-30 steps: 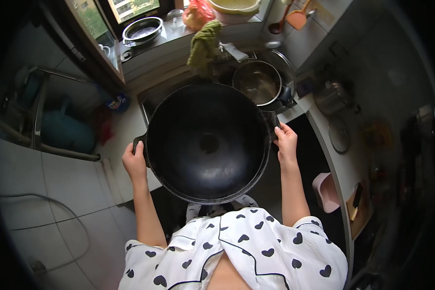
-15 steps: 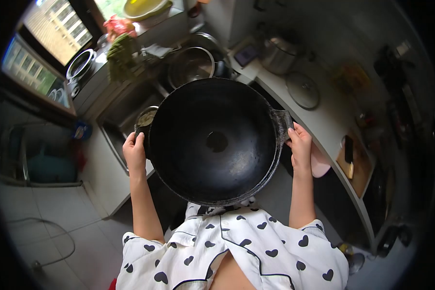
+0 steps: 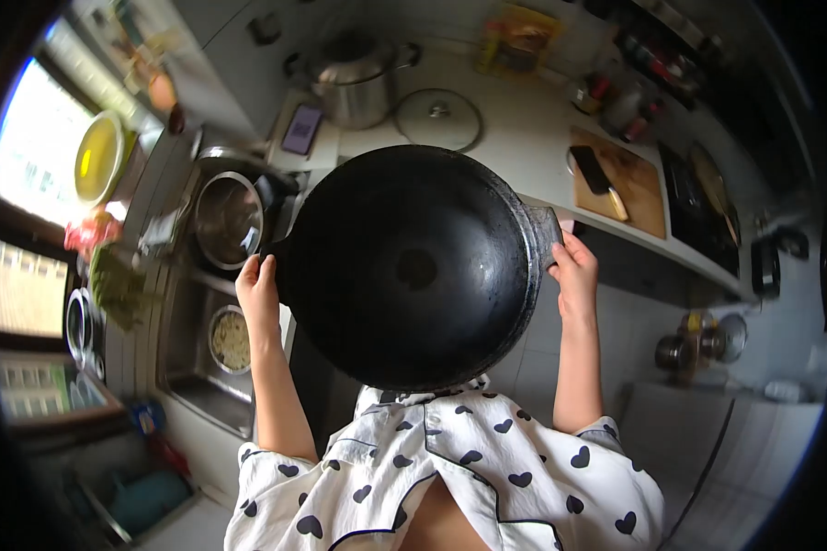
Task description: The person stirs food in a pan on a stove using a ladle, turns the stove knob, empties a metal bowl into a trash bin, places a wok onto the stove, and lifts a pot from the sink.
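A large black wok (image 3: 413, 321) is held up in front of my body, its hollow inside facing me. My left hand (image 3: 258, 292) is closed on the handle at its left side, thumb on top. On the opposite side, my right hand (image 3: 574, 271) grips the other ear-shaped handle (image 3: 544, 234). A dark round patch shows at the bottom of the wok, which otherwise looks bare inside. The wok hides part of the counter edge and the floor behind it.
On the left, the sink (image 3: 193, 376) holds a bowl of pale pieces (image 3: 231, 340). The counter (image 3: 533, 119) bears a stockpot (image 3: 354, 87), a glass lid (image 3: 438, 119), a phone (image 3: 301, 129) and a cutting board (image 3: 643, 188) with a cleaver (image 3: 599, 179). A stove (image 3: 689, 202) lies to the right.
My body has turned right, and the wok has come along in both hands. The sink has shifted left in view, while the cutting board and stove have come further into view.
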### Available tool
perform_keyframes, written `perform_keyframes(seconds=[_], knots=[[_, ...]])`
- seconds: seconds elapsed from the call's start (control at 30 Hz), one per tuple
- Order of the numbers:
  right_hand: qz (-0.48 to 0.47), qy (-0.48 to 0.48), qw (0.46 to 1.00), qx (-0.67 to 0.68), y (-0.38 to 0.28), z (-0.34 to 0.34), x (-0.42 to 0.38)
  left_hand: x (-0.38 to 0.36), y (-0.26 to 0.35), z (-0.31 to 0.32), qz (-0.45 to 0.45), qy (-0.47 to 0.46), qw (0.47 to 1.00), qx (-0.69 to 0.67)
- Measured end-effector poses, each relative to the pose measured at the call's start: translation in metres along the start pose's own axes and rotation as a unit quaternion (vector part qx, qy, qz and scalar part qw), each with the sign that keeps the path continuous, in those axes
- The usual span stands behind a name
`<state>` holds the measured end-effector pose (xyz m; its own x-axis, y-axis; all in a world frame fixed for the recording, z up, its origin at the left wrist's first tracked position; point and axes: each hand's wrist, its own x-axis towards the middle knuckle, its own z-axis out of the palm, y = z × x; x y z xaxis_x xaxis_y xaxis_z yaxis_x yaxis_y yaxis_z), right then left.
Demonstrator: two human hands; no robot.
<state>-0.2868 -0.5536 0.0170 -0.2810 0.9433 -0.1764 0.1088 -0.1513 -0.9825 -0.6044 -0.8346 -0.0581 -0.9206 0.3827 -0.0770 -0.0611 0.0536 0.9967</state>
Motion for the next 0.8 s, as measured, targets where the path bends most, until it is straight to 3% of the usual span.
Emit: perform_keyframes(seconds=[0.17, 0.3, 0.6, 0.63, 0.8], knots=[[0.001, 0.107, 0.994, 0.008, -0.008, -0.025, -0.007, 0.042, 0.009, 0.057, -0.007, -0.057, 0.997, 0.059], [0.011, 0.186, 0.982, 0.039, -0.010, -0.047, -0.014, 0.050, 0.031, 0.116, 0.029, -0.074, 0.997, 0.023], [0.013, 0.274, 0.961, 0.020, -0.012, -0.109, -0.027, 0.059, 0.042, 0.196, 0.001, -0.192, 0.979, 0.072], [0.018, 0.284, 0.958, 0.019, -0.014, -0.115, -0.027, 0.049, 0.051, 0.210, 0.012, -0.146, 0.986, 0.076], [0.013, 0.291, 0.956, 0.032, -0.015, -0.169, -0.016, 0.027, 0.061, 0.264, 0.051, -0.187, 0.980, 0.043]])
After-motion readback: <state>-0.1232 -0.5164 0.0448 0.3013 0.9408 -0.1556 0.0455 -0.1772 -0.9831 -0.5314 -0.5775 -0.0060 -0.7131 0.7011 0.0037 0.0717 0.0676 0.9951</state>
